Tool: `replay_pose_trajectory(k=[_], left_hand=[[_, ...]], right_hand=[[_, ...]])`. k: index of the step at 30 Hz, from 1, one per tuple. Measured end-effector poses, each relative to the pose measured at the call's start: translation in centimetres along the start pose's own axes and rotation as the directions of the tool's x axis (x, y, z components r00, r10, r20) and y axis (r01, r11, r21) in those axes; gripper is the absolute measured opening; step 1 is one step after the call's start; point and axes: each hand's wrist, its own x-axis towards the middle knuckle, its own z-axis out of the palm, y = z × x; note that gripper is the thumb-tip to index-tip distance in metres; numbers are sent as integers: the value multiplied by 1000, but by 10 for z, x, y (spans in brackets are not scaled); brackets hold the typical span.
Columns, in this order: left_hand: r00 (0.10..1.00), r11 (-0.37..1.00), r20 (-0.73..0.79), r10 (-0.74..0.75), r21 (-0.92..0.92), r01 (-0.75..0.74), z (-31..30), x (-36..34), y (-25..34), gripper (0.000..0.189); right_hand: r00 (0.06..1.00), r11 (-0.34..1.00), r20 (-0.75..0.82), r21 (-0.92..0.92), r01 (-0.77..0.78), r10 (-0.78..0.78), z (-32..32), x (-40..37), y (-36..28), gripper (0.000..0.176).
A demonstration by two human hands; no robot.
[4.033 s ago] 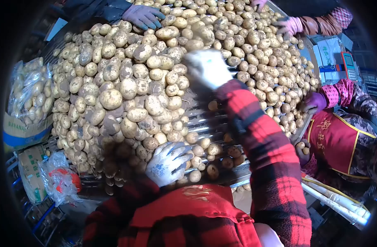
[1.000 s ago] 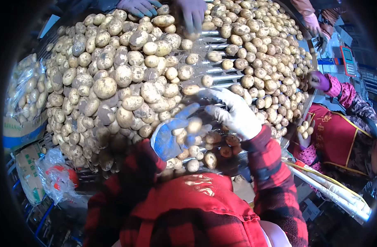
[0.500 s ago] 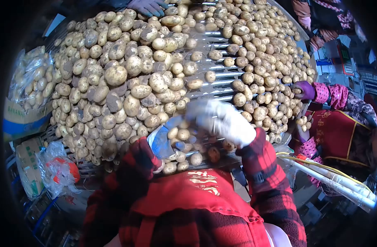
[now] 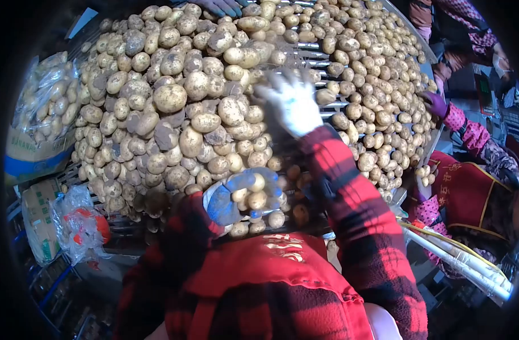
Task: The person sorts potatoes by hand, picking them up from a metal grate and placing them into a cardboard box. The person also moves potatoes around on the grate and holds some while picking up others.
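Note:
My left hand [image 4: 222, 203], in a blue and grey glove, is cupped palm up close to my apron. Its fingers curl around several small potatoes [image 4: 257, 200]. Further forward, my right hand [image 4: 296, 105] in a white glove stretches over the sorting surface, its fingers spread and blurred by motion, with nothing showing in them. It is beside the right edge of a large heap of soil-marked potatoes [image 4: 171, 98]. Shiny metal bars [image 4: 310, 55] show between that heap and the smaller potatoes [image 4: 372, 93] on the right.
On the left are a bag of potatoes [image 4: 51, 105] in a carton [image 4: 38, 153] and crumpled clear plastic [image 4: 81, 218]. A co-worker's purple glove [image 4: 435, 105] touches the right edge; another's glove [image 4: 222, 7] is at the top. White pipes [image 4: 460, 263] lie at lower right.
My right hand has moved forward, away from my left hand, to the potatoes ahead. My left hand still cradles small potatoes and has turned slightly, showing more of the palm.

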Motion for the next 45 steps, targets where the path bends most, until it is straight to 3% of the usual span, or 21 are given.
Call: replay_pose_trajectory(k=[2, 3, 4, 6, 7, 10, 14, 16, 19, 21, 22, 24, 25, 28, 32, 33, 37, 40, 41, 42, 45], left_hand=[[997, 999, 80, 9, 39, -13, -3, 6, -3, 40], [988, 994, 154, 30, 97, -45, -6, 6, -1, 41], [972, 985, 228, 60, 145, -95, -9, 6, 2, 41], [977, 991, 182, 109, 55, -120, -20, 2, -2, 39], [978, 990, 157, 139, -14, -138, -30, 9, -7, 38], [985, 979, 109, 134, -171, -114, -29, 19, -12, 43], [969, 953, 172, 180, -276, -128, -34, 21, -13, 43], [973, 943, 104, 207, -285, -170, -28, 20, -12, 42], [735, 827, 428, 526, -459, -325, -44, 40, -25, 36], [964, 882, 59, 258, -422, -210, -21, 17, -15, 32], [953, 878, 149, 263, -448, -172, -20, 21, -17, 32], [910, 873, 319, 266, -481, -86, -32, 31, -23, 33], [899, 888, 336, 280, -446, -109, -47, 38, -30, 33], [927, 912, 320, 193, -408, -49, -49, 39, -36, 45], [946, 921, 321, 56, -381, 75, -25, 32, -34, 53], [941, 920, 313, 131, -392, 3, -29, 41, -40, 58], [960, 881, 238, 147, -472, -18, -33, 40, -54, 62], [912, 899, 391, 122, -433, 65, -25, 36, -41, 59], [900, 906, 419, 119, -417, 74, -21, 36, -34, 58], [887, 913, 446, 117, -400, 81, -17, 35, -28, 58], [923, 925, 363, 131, -379, 18, -3, 23, -21, 49]], right_hand=[[994, 999, 109, -38, 13, -8, 26, 3, 6, 25], [966, 987, 232, 81, -139, 117, 1, 13, 8, 24], [921, 948, 232, -144, -285, 313, 3, 9, 17, 23], [931, 919, -151, -168, -356, 333, -2, -11, 22, 27], [939, 940, -140, -87, -329, 315, -12, -9, 15, 33], [938, 982, 330, 115, -153, 107, -12, 2, -13, 27], [876, 996, 477, -73, -48, 77, 9, 17, -16, 30], [941, 996, 327, -11, -87, 85, 12, -4, -8, 25], [901, 866, 197, 260, -428, 386, -35, -48, -23, 23], [874, 750, 220, 449, -486, 434, -86, -63, -38, 25], [870, 665, 247, 567, -487, 427, -104, -71, -45, 26], [943, 734, 98, 605, -309, 317, -132, -83, -65, 32], [944, 751, 239, 573, -328, 229, -154, -82, -72, 41], [973, 860, 209, 476, -187, 95, -178, -100, -87, 53], [966, 638, 236, 728, -250, 110, -199, -110, -92, 58], [961, 581, 257, 769, -266, 101, -193, -116, -93, 57], [978, 653, 179, 730, -202, 104, -205, -119, -98, 52], [939, 616, 143, 722, -314, 311, -179, -137, -82, 54], [863, 578, 151, 685, -443, 482, -174, -132, -76, 52], [843, 690, 92, 531, -492, 530, -151, -134, -68, 53], [938, 911, 116, 222, -346, 328, -97, -122, -44, 54]])
